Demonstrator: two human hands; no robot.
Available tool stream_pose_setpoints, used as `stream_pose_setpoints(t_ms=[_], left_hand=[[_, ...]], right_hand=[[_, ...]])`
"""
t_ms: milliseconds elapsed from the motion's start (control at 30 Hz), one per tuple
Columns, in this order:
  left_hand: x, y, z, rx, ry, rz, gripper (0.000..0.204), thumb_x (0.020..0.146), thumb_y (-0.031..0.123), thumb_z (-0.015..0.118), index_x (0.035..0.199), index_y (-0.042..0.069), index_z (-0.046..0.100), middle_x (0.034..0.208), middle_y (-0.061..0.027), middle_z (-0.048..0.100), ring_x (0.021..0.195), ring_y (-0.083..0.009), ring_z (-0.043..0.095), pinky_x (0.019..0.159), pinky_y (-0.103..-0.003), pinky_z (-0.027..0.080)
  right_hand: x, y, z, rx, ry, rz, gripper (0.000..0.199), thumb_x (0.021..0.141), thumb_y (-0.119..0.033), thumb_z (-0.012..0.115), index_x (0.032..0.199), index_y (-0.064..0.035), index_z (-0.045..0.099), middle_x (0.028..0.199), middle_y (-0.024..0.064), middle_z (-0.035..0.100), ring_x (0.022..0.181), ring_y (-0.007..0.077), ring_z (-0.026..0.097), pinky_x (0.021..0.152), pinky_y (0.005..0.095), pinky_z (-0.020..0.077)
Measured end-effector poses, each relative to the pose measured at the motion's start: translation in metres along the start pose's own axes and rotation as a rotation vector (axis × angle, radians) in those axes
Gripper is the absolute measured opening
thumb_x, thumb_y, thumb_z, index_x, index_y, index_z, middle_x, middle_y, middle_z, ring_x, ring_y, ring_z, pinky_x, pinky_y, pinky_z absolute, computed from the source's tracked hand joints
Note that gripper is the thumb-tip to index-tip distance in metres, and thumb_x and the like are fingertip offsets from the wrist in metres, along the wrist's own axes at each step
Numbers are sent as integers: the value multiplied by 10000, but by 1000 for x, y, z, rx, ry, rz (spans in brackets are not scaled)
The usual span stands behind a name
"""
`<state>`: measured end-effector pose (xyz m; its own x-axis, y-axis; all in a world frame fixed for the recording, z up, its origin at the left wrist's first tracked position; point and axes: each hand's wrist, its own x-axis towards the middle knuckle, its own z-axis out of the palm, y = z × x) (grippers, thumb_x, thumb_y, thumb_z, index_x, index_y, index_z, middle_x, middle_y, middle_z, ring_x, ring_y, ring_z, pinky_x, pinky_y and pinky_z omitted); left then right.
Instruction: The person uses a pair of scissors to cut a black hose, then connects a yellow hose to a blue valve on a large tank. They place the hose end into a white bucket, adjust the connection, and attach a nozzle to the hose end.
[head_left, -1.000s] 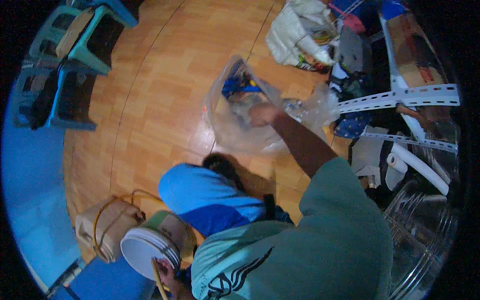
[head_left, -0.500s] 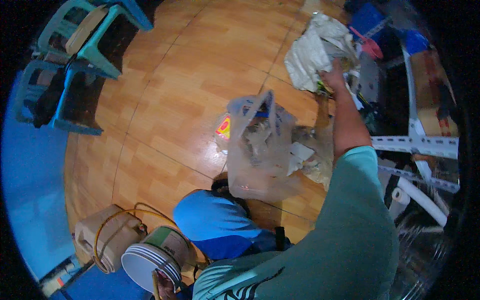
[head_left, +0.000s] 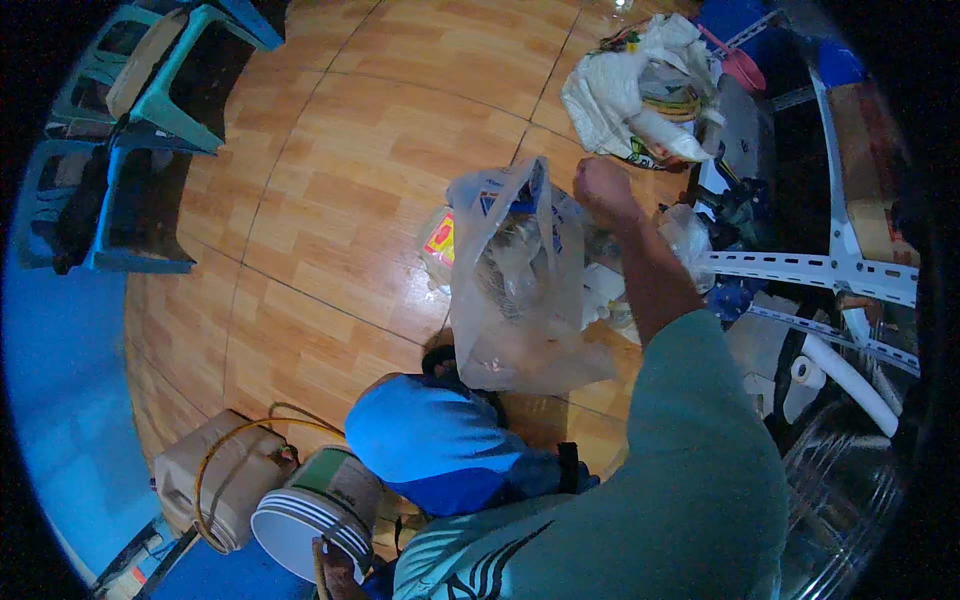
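Note:
My right hand is closed, knuckles up, beside the upper right rim of a translucent plastic bag. Whatever is in its fingers is hidden. The bag stands open on the floor with crumpled clear plastic inside. Beyond the hand lies a white woven sack, its mouth open on plastic and yellowish round pieces. At the lower edge my left hand is closed around a thin tan stick, in front of a white bucket; the hand is partly cut off and dark.
Blue and teal plastic stools stand at the far left. A beige jerrycan with a yellow hose sits near the bucket. Metal shelving runs along the right, with white rolls below and a pink dipper farther back.
My right hand has drawn back from the sack toward the plastic bag and is now closed. The sack's mouth shows more openly. My left hand stays by the bucket.

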<state>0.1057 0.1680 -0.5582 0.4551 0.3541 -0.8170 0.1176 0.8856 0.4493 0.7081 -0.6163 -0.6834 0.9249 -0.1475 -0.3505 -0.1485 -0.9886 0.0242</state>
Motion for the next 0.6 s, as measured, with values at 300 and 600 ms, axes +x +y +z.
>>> stream_pose_setpoints(t_ms=[300, 600], left_hand=[[-11, 1, 1, 56, -101, -36, 234, 937, 183, 600, 1122, 41, 617, 1055, -142, 661, 944, -250, 645, 804, -346, 556], [29, -8, 15, 183, -1, -51, 273, 930, 224, 610, 1144, 56, 596, 1097, -139, 639, 960, -255, 632, 812, -362, 546]], right_hand=[[6, 45, -76, 41, 603, 314, 842, 769, -401, 739, 1441, -51, 370, 1432, 265, 410, 1251, 414, 479, 1003, 477, 438], [63, 202, 16, -208, -118, 208, 412, 879, -352, 574, 1089, -10, 667, 1126, 208, 660, 1080, 359, 621, 946, 464, 474]])
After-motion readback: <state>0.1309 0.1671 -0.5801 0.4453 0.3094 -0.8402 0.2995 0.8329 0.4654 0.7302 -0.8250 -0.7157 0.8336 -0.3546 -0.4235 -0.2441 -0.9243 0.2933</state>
